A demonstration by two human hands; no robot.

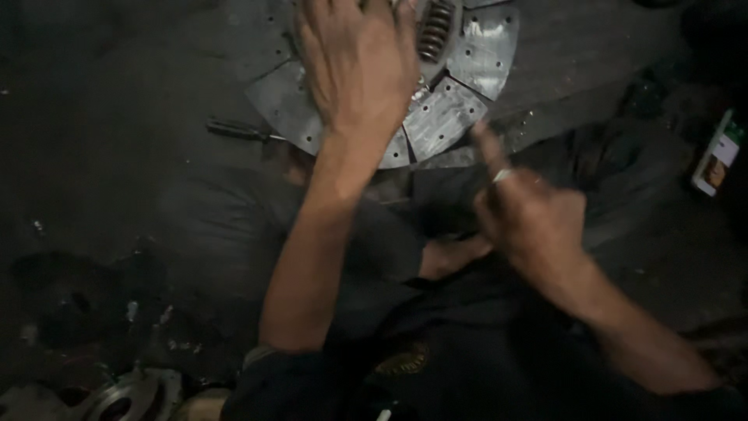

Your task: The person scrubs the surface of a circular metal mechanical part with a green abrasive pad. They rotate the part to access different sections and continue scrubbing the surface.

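While our left hand (360, 66) lies flat and open on one disc (460, 93) on the floor, holding nothing, our right hand (530, 218) hovers near its edge, forefinger out, gripping nothing. One screwdriver (238, 130) lies left, shaft toward the disc.

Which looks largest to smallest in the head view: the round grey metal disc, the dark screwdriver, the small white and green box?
1. Round grey metal disc, partly hidden.
2. Dark screwdriver.
3. Small white and green box, similar in length, so unsure.
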